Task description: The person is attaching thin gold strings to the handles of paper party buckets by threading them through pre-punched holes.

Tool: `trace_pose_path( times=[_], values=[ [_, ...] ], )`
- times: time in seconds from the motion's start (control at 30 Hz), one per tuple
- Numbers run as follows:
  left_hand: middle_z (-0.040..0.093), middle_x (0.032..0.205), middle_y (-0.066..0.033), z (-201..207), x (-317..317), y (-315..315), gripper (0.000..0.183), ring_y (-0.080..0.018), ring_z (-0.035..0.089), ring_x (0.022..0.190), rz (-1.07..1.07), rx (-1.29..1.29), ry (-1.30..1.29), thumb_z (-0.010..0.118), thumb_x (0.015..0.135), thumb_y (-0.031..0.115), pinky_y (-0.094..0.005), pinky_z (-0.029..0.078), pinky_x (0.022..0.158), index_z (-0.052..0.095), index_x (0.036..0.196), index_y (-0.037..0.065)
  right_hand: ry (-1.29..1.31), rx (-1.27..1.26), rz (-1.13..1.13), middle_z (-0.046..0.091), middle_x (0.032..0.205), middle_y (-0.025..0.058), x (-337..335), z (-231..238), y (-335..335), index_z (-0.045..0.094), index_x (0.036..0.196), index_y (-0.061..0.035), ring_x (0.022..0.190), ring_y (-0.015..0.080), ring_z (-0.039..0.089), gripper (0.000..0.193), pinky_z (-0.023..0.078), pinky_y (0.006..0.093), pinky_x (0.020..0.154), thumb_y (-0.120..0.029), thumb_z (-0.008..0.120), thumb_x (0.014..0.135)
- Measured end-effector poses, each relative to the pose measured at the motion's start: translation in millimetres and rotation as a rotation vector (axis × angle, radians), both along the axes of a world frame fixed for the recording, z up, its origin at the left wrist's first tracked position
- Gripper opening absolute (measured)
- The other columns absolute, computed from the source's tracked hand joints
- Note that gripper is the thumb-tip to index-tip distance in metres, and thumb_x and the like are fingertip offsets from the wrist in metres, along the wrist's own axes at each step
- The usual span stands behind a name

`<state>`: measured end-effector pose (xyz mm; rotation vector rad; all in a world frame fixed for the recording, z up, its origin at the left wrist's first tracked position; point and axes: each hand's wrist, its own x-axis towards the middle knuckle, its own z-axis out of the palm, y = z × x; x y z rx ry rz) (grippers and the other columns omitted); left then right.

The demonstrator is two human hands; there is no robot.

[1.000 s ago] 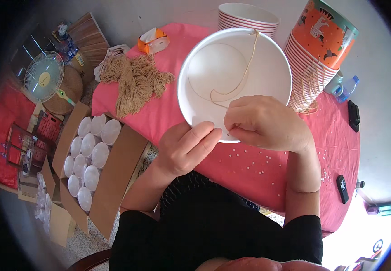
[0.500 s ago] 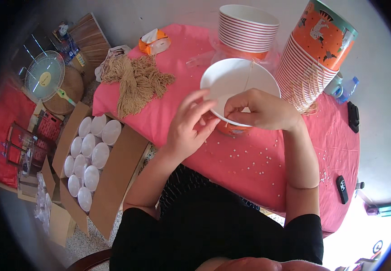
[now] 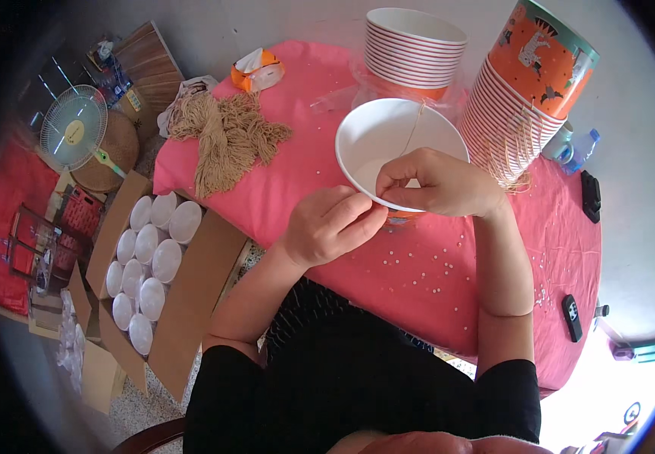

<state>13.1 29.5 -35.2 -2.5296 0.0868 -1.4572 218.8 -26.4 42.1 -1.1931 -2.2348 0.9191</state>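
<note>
A paper bucket (image 3: 358, 140), white inside with an orange printed outside, sits on the table in front of me. A thin tan string (image 3: 416, 129) hangs from its far rim and runs inside toward my right hand (image 3: 449, 185). That hand reaches over the near rim, its thumb and fingers pinched together on the string just inside the wall. Outside, below the same rim, my left hand (image 3: 331, 225) has its fingertips closed against the bucket. Whatever lies between those fingertips is hidden.
A bundle of tan strings (image 3: 225, 144) lies left on the pink tablecloth (image 3: 433, 318). Behind stand a stack of white-rimmed buckets (image 3: 414, 53) and a taller leaning stack (image 3: 513, 113) with strings. A carton of clear plastic cups (image 3: 146, 250) stands at lower left.
My left hand has moved down and right to the outside of the near rim, and its spread fingers have closed. The right hand stays nearly in place.
</note>
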Motion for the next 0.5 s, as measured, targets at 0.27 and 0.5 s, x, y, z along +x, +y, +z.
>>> trace_pose_path(
  times=[0.27, 0.5],
  values=[
    [0.056, 0.092, -0.0063, -5, 5, -1, 0.025, -0.0232, 0.06, 0.071, -0.043, -0.182, -0.006, 0.073, 0.07, -0.002, -0.0341, 0.05, 0.058, 0.064, 0.093, 0.006, 0.047, 0.008, -0.026, 0.067, 0.082, 0.0068, -3, 3, -2, 0.066, 0.092, -0.0002, 0.076, 0.0138, 0.06, 0.01, 0.047, 0.0264, 0.072, -0.006, 0.06, 0.086],
    [0.057, 0.102, -0.0085, 3, -6, 2, 0.007, -0.0105, 0.053, 0.078, -0.579, -1.223, -0.269, 0.055, 0.094, 0.003, -0.0209, 0.043, 0.058, 0.053, 0.1, 0.004, -0.066, 0.131, -0.126, 0.066, 0.083, 0.0045, 14, 8, -5, 0.065, 0.093, -0.0004, 0.081, 0.0123, 0.06, 0.01, 0.047, 0.0258, 0.074, -0.004, 0.059, 0.085]
  ],
)
